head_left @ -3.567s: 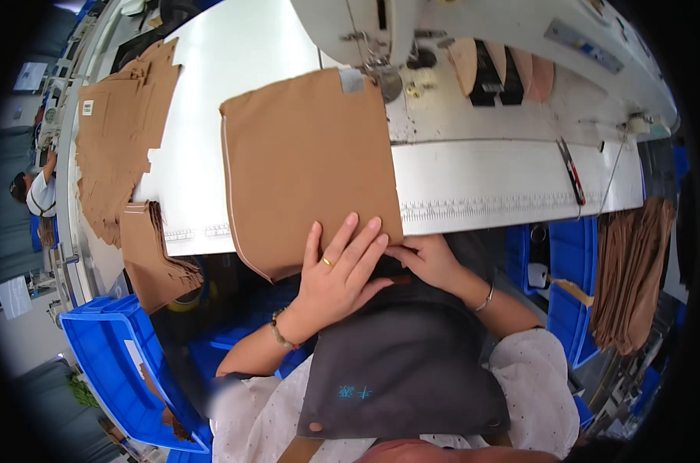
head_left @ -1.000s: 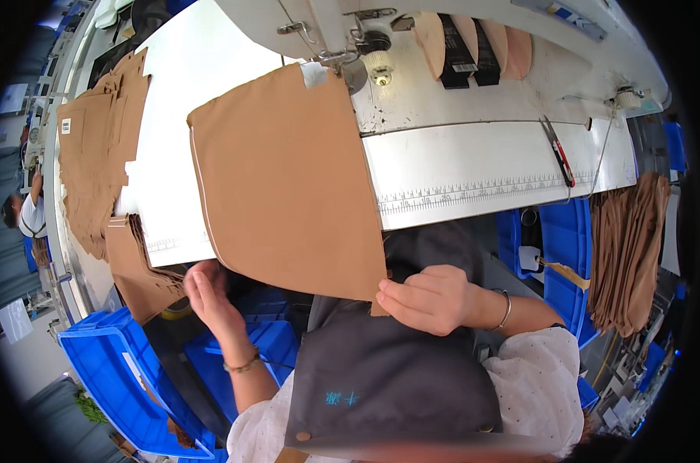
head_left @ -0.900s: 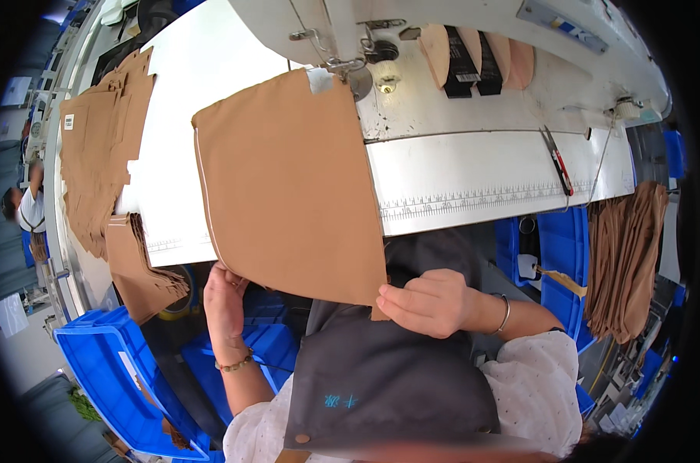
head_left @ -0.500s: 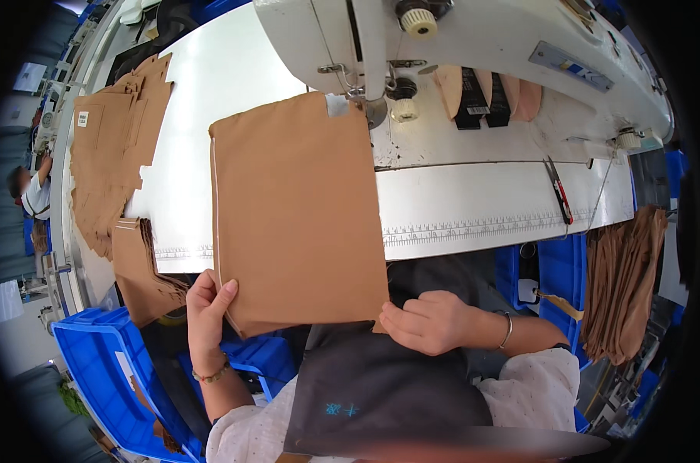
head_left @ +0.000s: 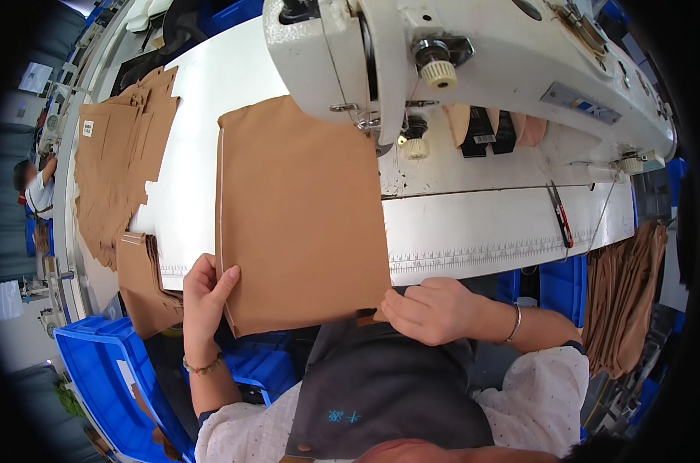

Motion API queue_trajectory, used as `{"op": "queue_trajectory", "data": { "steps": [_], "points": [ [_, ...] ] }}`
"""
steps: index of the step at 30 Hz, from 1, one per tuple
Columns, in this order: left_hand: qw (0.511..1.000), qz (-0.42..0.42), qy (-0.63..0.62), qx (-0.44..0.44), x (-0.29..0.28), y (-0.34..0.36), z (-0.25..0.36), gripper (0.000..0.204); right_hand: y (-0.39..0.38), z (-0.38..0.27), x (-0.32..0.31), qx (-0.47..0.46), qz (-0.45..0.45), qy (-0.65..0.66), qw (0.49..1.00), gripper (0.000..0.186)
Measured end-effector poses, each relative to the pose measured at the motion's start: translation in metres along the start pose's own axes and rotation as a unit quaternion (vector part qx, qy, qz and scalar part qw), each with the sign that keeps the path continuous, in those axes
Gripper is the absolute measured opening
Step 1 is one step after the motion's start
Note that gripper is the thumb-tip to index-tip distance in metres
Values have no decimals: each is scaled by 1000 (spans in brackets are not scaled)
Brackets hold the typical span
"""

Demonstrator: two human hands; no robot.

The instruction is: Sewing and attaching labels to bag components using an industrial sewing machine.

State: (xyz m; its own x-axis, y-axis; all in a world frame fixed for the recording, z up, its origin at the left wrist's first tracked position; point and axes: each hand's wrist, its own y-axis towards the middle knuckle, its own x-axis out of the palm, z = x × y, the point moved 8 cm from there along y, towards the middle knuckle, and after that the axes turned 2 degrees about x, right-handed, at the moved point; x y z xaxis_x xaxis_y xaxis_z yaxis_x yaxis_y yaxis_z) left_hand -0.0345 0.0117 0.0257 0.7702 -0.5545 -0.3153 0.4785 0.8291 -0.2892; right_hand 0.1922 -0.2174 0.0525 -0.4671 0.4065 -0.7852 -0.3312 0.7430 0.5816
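Observation:
A brown fabric panel (head_left: pixel 303 216) lies flat on the white sewing table, with a pale stitched line down its left side. Its far right corner is under the needle area of the white sewing machine (head_left: pixel 319 62). My left hand (head_left: pixel 208 297) pinches the panel's near left edge, thumb on top and fingers below. At the near right corner, the closed fingers of my right hand (head_left: pixel 427 311) grip the cloth. That near edge hangs over the table's front, and a small brown flap shows by my right fingers.
Stacked brown pieces (head_left: pixel 118 154) lie left, with a folded brown bundle (head_left: pixel 145 285) nearer. Red-and-black thread snips (head_left: pixel 560 216) rest right, below pale and black pieces (head_left: pixel 489 133). Blue bins (head_left: pixel 107 370) flank me; brown cloth strips (head_left: pixel 624 301) hang at the far right.
The machine and table sit lower in the view. The panel's far right corner has gone further under the machine, hiding its silvery patch. Both hands keep their hold.

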Motion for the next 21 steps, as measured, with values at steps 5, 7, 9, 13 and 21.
{"op": "queue_trajectory", "data": {
  "steps": [5,7,9,13,21],
  "points": [
    [1000,5,18,10,1,19,7,12,12,15,0,-7,18,-13,1000,18],
    [1000,1,20,17,0,28,6,11,15,22,1,-6,7,-14,1000,19],
    [999,1,24,21,2,34,10,11,17,28,3,-4,-3,-14,1000,20],
    [999,2,41,33,3,47,15,11,22,43,5,17,-2,2,1000,15],
    [995,1,73,69,2,77,20,13,32,69,11,17,-11,13,1000,11]
  ]
}}
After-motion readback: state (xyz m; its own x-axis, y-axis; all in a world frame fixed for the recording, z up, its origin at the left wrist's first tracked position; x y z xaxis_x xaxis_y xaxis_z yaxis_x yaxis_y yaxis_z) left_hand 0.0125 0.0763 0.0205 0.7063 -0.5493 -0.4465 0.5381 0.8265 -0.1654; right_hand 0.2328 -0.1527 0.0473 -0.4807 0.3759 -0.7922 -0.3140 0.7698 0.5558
